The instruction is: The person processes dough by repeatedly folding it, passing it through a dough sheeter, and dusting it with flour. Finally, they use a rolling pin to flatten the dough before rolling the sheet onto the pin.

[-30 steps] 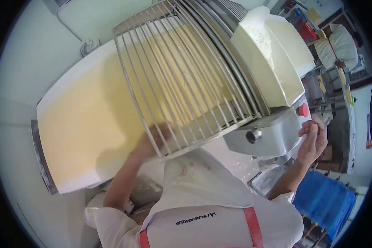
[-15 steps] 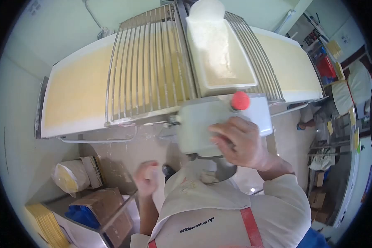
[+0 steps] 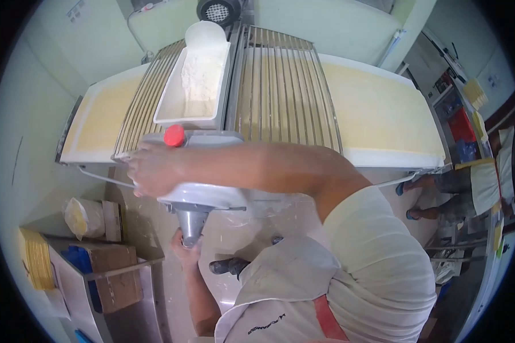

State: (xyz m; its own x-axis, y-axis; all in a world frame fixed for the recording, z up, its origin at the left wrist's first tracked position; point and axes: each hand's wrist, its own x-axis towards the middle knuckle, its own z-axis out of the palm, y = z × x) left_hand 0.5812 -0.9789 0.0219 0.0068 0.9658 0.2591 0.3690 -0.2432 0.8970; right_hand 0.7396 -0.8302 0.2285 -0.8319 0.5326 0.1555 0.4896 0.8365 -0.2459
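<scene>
My right forearm reaches across the front of a dough sheeter's housing (image 3: 212,197). My right hand (image 3: 153,170) is at the housing's left end, slightly blurred, fingers loosely stretched. Just above it is a red knob (image 3: 174,135). Below the housing, my left hand (image 3: 187,250) has its fingers curled round the lower end of a grey tapered handle (image 3: 191,224). A white flour tub (image 3: 160,108) holds flour and a white scoop-like piece (image 3: 206,35) on top of the machine.
Pale belts (image 3: 377,103) extend to both sides, with metal bar guards (image 3: 286,97) over them. At lower left stands a metal-edged bin with a cardboard box (image 3: 117,274) beside yellow stacked trays (image 3: 35,260). Another person (image 3: 469,191) stands at shelving on the right.
My view has shifted right, so the machine sits further left. My right hand has moved left across the housing. My left hand has come to the grey handle.
</scene>
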